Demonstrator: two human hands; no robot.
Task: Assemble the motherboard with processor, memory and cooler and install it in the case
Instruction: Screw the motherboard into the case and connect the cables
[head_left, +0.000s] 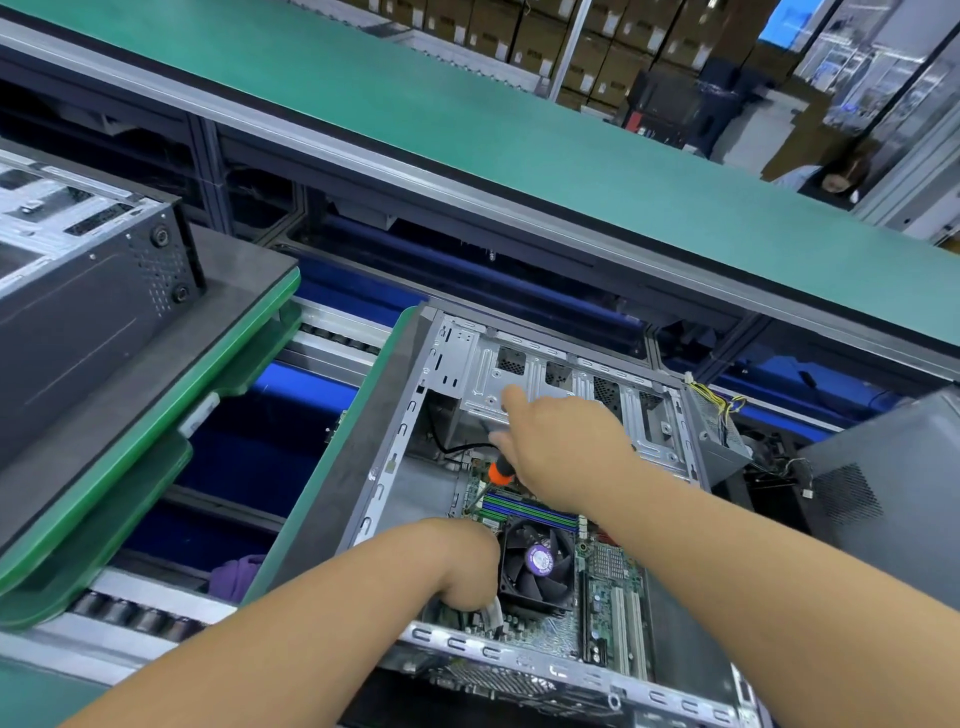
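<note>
The motherboard (608, 587) is lying inside the open case (395, 467), cooler (537, 564) fitted. A screwdriver (498, 474) is being gripped by the right hand (563, 441); whether anything is being held by the left hand (462, 564) cannot be told. The board is judged thin and fragile, best being handled by its edges.

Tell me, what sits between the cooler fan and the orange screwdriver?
In the head view, the blue and green memory slots lie between the fan and the screwdriver.

We see both forearms reaching forward and down; right hand (563, 447) grips a tool handle, left hand (462, 564) curls downward.
</note>
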